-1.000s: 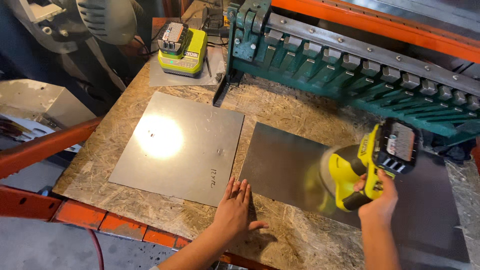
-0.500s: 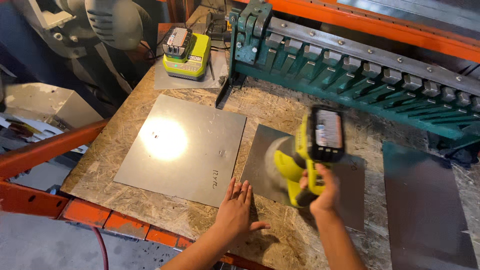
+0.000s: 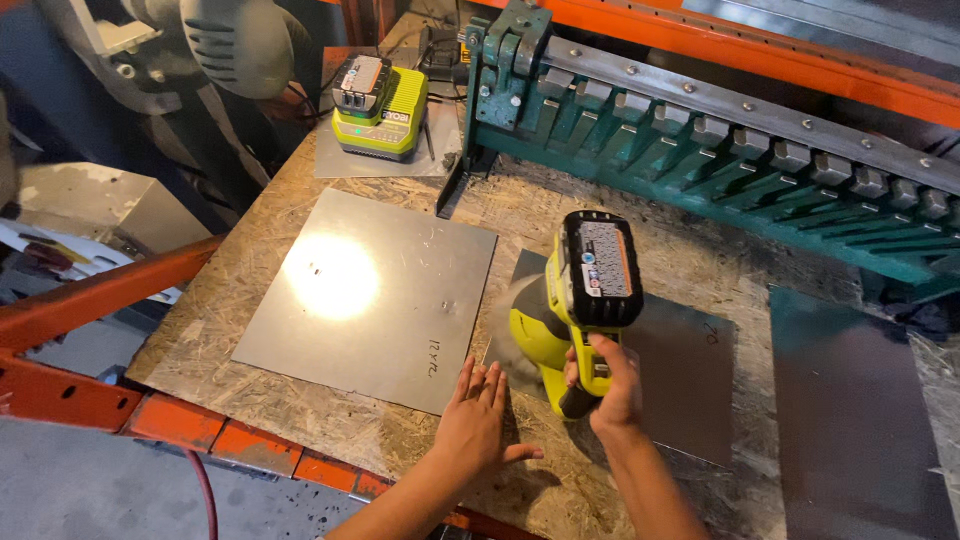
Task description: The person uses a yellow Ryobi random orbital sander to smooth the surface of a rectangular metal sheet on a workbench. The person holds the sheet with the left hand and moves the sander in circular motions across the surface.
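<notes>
A chipboard bench (image 3: 640,250) fills the view from above, framed by orange steel racking (image 3: 90,290). Along its far edge runs a long green metal brake (image 3: 720,150) with a row of clamping fingers. Three metal sheets lie flat on the bench: a large bright one (image 3: 370,295) at left with a glare spot, a middle sheet (image 3: 680,370) under the tool, and a darker sheet (image 3: 850,410) at right, apart from the others.

The right hand (image 3: 608,385) is clenched around the handle of a yellow-green cordless sander (image 3: 570,310) with a black battery on top; its pad rests on the middle sheet's left part and looks blurred. The left hand (image 3: 475,420) lies open and flat, fingers spread, on the bench at that sheet's near left corner, just beside the pad.

Risk, as a judgement: nothing clamps the sheet, so it could slide or spin, and the pad or a sharp edge could catch the nearby fingers.

At the far left stands a yellow-green charger (image 3: 382,110) holding a black battery, on a small grey plate. Dark handwritten marks sit near the bright sheet's right corner and on the middle sheet's far right.
</notes>
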